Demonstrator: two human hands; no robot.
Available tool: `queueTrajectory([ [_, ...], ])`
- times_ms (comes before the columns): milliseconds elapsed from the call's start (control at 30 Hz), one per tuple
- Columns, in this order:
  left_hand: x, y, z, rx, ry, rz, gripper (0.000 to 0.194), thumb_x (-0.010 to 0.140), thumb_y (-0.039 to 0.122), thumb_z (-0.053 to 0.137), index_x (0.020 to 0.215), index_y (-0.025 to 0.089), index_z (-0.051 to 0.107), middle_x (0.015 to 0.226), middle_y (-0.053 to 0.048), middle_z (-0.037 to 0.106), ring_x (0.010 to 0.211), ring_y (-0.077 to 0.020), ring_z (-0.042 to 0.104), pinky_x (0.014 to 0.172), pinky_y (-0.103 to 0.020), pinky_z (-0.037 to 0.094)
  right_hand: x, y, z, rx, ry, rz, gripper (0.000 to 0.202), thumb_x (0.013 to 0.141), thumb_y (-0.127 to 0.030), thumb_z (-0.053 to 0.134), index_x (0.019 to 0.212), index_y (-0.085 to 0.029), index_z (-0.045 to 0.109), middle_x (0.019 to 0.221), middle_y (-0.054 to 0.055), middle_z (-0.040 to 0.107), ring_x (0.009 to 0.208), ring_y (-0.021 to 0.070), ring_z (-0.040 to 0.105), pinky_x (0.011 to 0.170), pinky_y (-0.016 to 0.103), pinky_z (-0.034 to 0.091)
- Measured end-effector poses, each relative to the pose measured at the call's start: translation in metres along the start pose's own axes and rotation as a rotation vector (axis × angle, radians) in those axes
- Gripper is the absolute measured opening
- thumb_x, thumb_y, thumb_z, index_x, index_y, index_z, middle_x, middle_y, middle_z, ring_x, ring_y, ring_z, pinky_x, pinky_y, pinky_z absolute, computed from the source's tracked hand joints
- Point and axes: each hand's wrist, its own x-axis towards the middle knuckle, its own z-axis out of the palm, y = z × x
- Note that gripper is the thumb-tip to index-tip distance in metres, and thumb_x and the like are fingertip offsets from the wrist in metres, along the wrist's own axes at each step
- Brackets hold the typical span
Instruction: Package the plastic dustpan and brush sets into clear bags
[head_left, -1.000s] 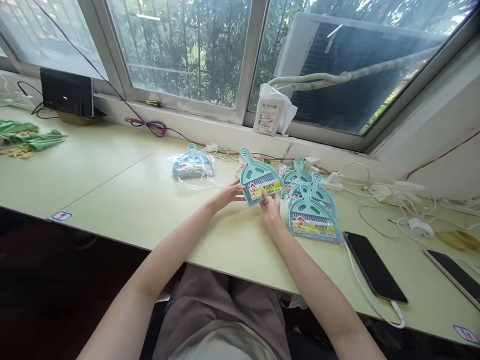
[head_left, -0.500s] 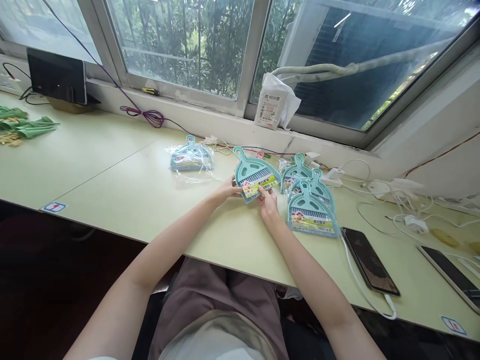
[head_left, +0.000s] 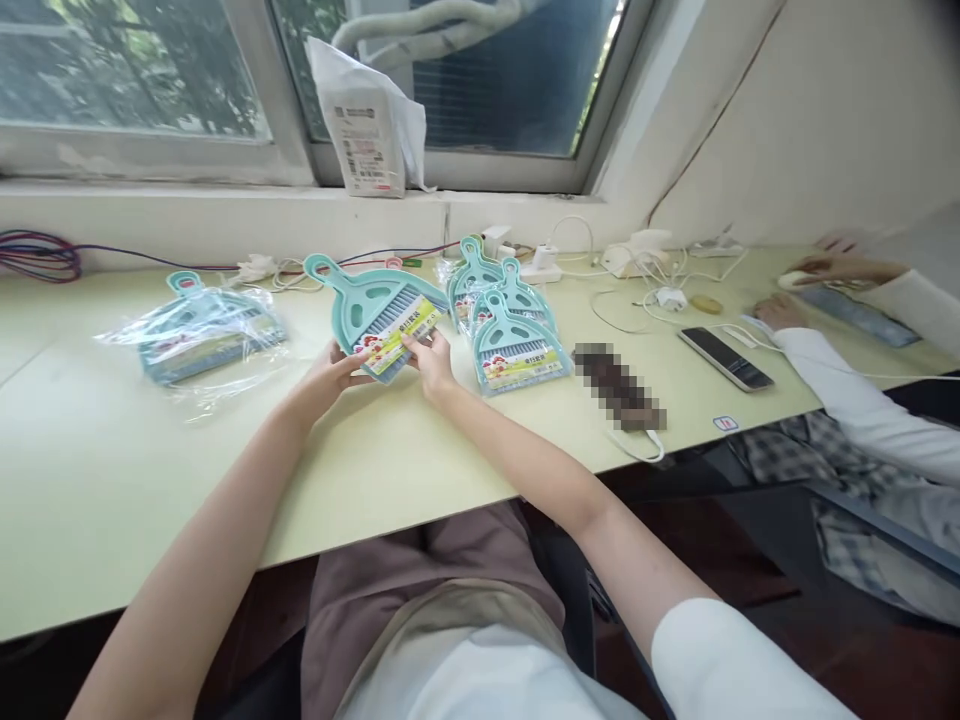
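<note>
Pale green tabletop [head_left: 420, 470] runs under a window sill, and we see the teal dustpan-and-brush set [head_left: 379, 315] held just above it near the middle; the set tilts with its handle loop pointing far and left; a yellow-green label crosses its near edge, with a small cartoon figure at one end and print too small for us to read. Our left hand [head_left: 324, 372] grips the near left corner of the set, fingers curled and clamped on its edge; our right hand [head_left: 429, 357] pinches the label end, thumb and fingers closed on it.

Just right of that, a stack of like sets [head_left: 510, 325] lies flat on the table, each with the same label, the writing again unreadable; to the left a bagged set [head_left: 201, 330] lies in crinkled clear plastic, well apart from the hands. Right of the stack we see a blurred dark object [head_left: 619, 386] with a white cable at its near end; farther right a phone [head_left: 724, 357] lies flat.

On the sill a white pouch [head_left: 367, 125] stands upright with a printed label and red marks, not legible to us; coloured wires [head_left: 37, 255] coil at far left. At the far right another person's hands [head_left: 810, 285], in white sleeves, rest on the table.
</note>
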Motion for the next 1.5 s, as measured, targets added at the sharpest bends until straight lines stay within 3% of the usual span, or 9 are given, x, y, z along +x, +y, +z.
queueTrajectory([
  [200, 0.002, -0.004, 0.002, 0.043, 0.091, -0.035, 0.054, 0.063, 0.016, 0.077, 0.113, 0.021, 0.059, 0.116, -0.006, 0.067, 0.101, -0.0245, 0.068, 0.076, -0.033, 0.062, -0.003, 0.001, 0.003, -0.055, 0.02, -0.011, 0.032, 0.069, -0.028, 0.077, 0.091, -0.021, 0.055, 0.09, 0.0, 0.069, 0.085, 0.0152, 0.068, 0.083, 0.035, 0.059],
  [433, 0.003, -0.004, 0.002, 0.049, 0.145, -0.054, 0.057, 0.061, 0.012, 0.075, 0.114, 0.021, 0.057, 0.116, -0.008, 0.068, 0.101, -0.0262, 0.069, 0.076, -0.035, 0.063, -0.003, 0.001, 0.004, -0.108, 0.041, 0.018, 0.027, 0.071, -0.025, 0.073, 0.09, -0.022, 0.054, 0.092, 0.001, 0.069, 0.084, 0.0165, 0.068, 0.079, 0.036, 0.06],
  [667, 0.003, -0.004, 0.002, 0.111, 0.158, -0.071, 0.053, 0.065, 0.02, 0.077, 0.115, 0.019, 0.058, 0.115, -0.01, 0.068, 0.096, -0.0271, 0.07, 0.073, -0.037, 0.063, -0.004, 0.0, 0.004, -0.125, 0.039, 0.036, 0.03, 0.067, -0.026, 0.077, 0.087, -0.022, 0.055, 0.09, 0.001, 0.068, 0.081, 0.0167, 0.067, 0.077, 0.035, 0.06],
  [867, 0.002, -0.006, 0.003, 0.171, 0.159, -0.046, 0.054, 0.065, 0.023, 0.079, 0.115, 0.02, 0.057, 0.118, -0.01, 0.067, 0.095, -0.0262, 0.07, 0.072, -0.036, 0.062, -0.001, 0.0, 0.002, -0.093, 0.062, 0.104, 0.015, 0.076, -0.025, 0.065, 0.088, -0.021, 0.057, 0.089, 0.0, 0.069, 0.082, 0.0144, 0.067, 0.077, 0.031, 0.059],
  [1067, 0.001, -0.003, 0.003, 0.161, 0.181, -0.028, 0.055, 0.065, 0.024, 0.079, 0.115, 0.019, 0.057, 0.11, -0.009, 0.069, 0.095, -0.0266, 0.07, 0.075, -0.038, 0.062, -0.001, -0.001, 0.003, -0.056, -0.051, 0.101, 0.036, 0.064, -0.025, 0.08, 0.091, -0.02, 0.057, 0.09, -0.001, 0.069, 0.08, 0.0139, 0.067, 0.079, 0.031, 0.059],
  [1233, -0.001, -0.001, 0.006, 0.184, 0.178, -0.015, 0.057, 0.066, 0.025, 0.078, 0.117, 0.019, 0.056, 0.113, -0.009, 0.069, 0.095, -0.0255, 0.07, 0.074, -0.035, 0.061, -0.001, 0.0, 0.003, -0.09, 0.006, 0.118, 0.034, 0.065, -0.02, 0.08, 0.088, -0.02, 0.055, 0.087, -0.001, 0.068, 0.081, 0.0144, 0.067, 0.083, 0.035, 0.059],
  [1500, -0.002, 0.004, 0.007, 0.304, 0.185, -0.001, 0.061, 0.067, 0.035, 0.079, 0.119, 0.018, 0.053, 0.108, -0.009, 0.069, 0.084, -0.0235, 0.07, 0.064, -0.033, 0.06, -0.001, -0.013, 0.003, -0.028, -0.047, 0.148, 0.037, 0.063, -0.014, 0.082, 0.087, -0.019, 0.054, 0.08, -0.002, 0.068, 0.077, 0.0147, 0.069, 0.087, 0.038, 0.059],
])
